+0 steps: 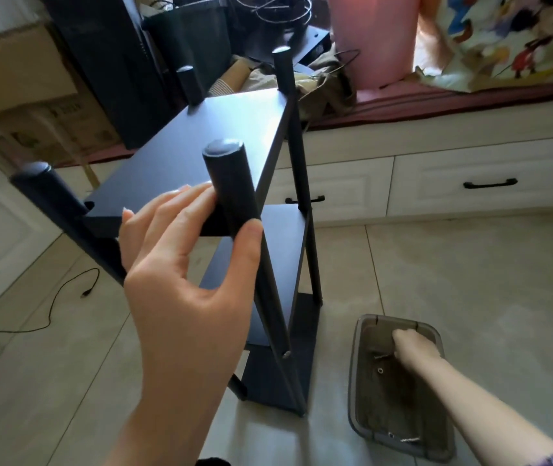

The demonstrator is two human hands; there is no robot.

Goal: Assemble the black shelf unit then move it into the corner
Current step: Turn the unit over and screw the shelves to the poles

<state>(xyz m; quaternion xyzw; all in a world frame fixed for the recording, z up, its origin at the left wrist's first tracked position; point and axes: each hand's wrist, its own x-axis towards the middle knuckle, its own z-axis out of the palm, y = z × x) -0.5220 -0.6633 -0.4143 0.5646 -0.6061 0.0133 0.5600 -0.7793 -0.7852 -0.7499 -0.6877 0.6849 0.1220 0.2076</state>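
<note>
On the tiled floor, black shelf unit [234, 196] upright, left hand [181, 250] grip pinching near front post [234, 190], right hand [412, 348] in grey tray [355, 391], grip state can't tell.

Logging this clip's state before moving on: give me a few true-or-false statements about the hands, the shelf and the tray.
1. The left hand grips a post of the black shelf unit. True.
2. The right hand rests on the top shelf. False: it reaches into the grey tray on the floor.
3. The tray holds small hardware. True.
4. The shelf unit lies flat on the floor. False: it stands upright.
5. Both drawer handles are white. False: they are black.
</note>
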